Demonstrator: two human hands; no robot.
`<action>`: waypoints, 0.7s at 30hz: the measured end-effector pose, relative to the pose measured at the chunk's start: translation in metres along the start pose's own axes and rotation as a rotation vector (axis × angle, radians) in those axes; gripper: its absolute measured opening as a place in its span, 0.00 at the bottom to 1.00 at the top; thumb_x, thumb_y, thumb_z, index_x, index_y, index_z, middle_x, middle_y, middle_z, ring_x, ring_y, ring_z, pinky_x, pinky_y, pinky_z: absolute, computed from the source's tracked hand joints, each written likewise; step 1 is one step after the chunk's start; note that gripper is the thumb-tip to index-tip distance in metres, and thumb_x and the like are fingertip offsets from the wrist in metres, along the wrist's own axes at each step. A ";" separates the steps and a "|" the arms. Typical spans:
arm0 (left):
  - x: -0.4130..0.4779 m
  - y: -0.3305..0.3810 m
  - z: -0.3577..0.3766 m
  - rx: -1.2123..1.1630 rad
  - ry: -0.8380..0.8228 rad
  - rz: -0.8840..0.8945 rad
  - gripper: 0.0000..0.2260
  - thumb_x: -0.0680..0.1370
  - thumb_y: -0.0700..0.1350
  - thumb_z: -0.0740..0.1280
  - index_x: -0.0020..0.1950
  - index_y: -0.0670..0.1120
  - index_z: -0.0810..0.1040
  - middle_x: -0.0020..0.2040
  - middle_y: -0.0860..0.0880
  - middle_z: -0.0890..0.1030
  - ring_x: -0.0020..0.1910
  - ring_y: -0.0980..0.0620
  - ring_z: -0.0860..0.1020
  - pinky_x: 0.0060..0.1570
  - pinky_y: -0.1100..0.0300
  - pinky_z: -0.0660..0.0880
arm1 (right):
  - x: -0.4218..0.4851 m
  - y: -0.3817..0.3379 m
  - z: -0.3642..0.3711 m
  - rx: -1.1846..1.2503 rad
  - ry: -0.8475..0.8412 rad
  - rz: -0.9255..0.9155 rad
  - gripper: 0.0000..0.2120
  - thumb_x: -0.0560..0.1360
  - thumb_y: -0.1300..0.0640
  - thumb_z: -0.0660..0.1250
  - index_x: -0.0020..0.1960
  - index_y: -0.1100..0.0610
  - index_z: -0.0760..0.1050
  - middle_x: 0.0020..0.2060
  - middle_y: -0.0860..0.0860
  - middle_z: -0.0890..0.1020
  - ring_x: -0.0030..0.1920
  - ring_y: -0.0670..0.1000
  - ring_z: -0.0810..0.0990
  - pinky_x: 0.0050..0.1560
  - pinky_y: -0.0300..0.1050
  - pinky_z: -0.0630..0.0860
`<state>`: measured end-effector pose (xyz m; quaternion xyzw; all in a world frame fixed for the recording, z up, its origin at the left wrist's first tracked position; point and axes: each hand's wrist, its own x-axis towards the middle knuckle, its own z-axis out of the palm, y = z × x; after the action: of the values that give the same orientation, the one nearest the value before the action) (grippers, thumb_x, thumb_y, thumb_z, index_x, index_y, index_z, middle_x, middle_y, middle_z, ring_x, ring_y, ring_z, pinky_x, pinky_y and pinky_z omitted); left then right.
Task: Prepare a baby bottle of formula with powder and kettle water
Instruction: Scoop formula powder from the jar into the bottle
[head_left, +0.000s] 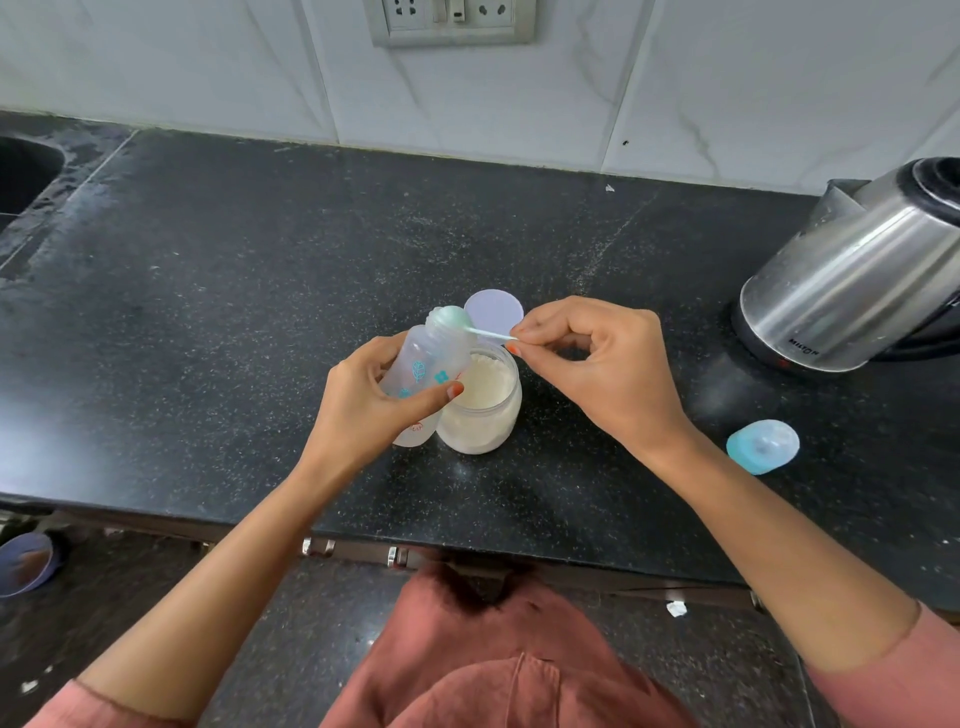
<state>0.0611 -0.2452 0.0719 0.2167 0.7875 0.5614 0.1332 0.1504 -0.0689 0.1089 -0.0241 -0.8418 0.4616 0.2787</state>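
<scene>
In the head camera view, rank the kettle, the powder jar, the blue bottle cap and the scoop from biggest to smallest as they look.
1. kettle, even with the frame cutting it off
2. powder jar
3. blue bottle cap
4. scoop, long but thin

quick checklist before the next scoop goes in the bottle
1. Bottle gripped by left hand: ok.
2. Scoop at the bottle mouth, handle pinched by right hand: ok.
3. Jar open, powder inside: ok.
4. Powder already in the bottle: cannot tell.
5. Water in the kettle: cannot tell.
6. Cap on the counter, beside the right arm: ok.
</scene>
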 end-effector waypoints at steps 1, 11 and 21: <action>0.000 0.000 0.000 -0.004 0.000 -0.003 0.17 0.65 0.48 0.77 0.48 0.64 0.76 0.46 0.58 0.81 0.44 0.62 0.78 0.44 0.69 0.75 | 0.000 0.000 0.000 0.006 0.005 -0.002 0.02 0.67 0.67 0.72 0.39 0.66 0.80 0.39 0.49 0.81 0.41 0.46 0.81 0.43 0.33 0.78; -0.001 -0.004 -0.001 0.002 -0.026 0.015 0.18 0.60 0.57 0.77 0.45 0.71 0.77 0.47 0.59 0.81 0.48 0.58 0.80 0.49 0.61 0.76 | -0.006 0.003 0.000 0.005 -0.002 -0.037 0.02 0.67 0.67 0.72 0.39 0.66 0.80 0.40 0.51 0.82 0.42 0.49 0.82 0.42 0.39 0.80; -0.002 -0.004 0.001 0.011 -0.015 0.011 0.19 0.60 0.57 0.77 0.46 0.66 0.76 0.47 0.58 0.82 0.47 0.58 0.80 0.47 0.63 0.77 | -0.011 0.004 0.000 0.002 0.007 -0.036 0.02 0.67 0.67 0.71 0.40 0.66 0.80 0.40 0.51 0.82 0.42 0.48 0.82 0.43 0.38 0.80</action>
<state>0.0625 -0.2468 0.0680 0.2264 0.7883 0.5560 0.1348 0.1585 -0.0697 0.1009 -0.0101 -0.8407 0.4572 0.2899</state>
